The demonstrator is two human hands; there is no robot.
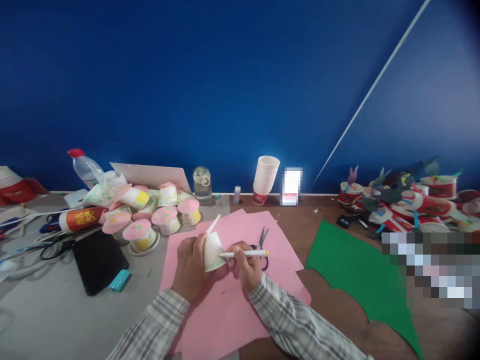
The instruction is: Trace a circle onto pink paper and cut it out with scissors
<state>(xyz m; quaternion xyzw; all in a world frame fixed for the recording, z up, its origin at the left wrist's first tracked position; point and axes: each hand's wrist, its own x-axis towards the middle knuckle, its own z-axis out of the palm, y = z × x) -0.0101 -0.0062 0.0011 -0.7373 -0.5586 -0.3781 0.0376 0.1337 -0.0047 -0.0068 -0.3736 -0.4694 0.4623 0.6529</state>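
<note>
My left hand (192, 265) is wrapped round a white paper cup (213, 250), which is tilted on its side over pink paper sheets (228, 320). Green and yellow marks show near the cup's lower rim. A slim white stick-like thing (214, 223) juts up beside the left fingers; whether they grip it I cannot tell. Pinched in my right hand (245, 265) is a white marker (247, 253) with a yellow end, its tip at the cup's side. Scissors (263, 237) lie on the pink paper just behind the right hand, partly hidden by it.
Decorated cups with pink tops (165, 216) crowd the left, near a black tablet-like slab (99, 262). A tall cup stack (266, 175), a water jar (202, 186) and a small tube (237, 195) stand along the wall. Green paper (352, 270) and red cups (431, 200) lie right.
</note>
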